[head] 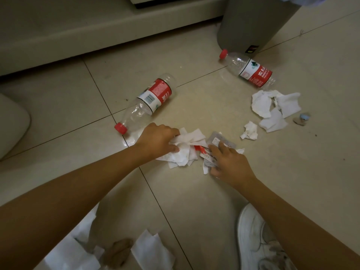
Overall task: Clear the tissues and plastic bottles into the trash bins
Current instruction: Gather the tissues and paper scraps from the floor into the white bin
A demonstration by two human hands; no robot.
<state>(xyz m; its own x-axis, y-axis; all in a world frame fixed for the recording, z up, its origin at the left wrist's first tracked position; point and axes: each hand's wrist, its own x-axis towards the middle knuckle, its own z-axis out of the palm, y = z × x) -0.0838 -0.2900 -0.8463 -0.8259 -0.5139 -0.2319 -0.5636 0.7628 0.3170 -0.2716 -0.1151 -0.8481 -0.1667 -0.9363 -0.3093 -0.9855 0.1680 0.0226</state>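
Head view showed the left hand (157,139) curled around crumpled tissues (185,151) at centre frame while the right hand (228,162) pinched a wrapper (220,141); gathering stray edges first would, I thought, make one clean lift toward the bin (259,26) upper right.

Both hands (155,138) (228,162) reach low (fingers curled), arms extended.

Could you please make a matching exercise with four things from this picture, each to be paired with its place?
Things:
1. left hand
2. right hand
3. bin
4. shoe

Places:
A. bottom right, on the floor
B. on flat packaging
C. top right, upright
D. gripping crumpled tissue

Pairs: 1-D, 2-B, 3-C, 4-A
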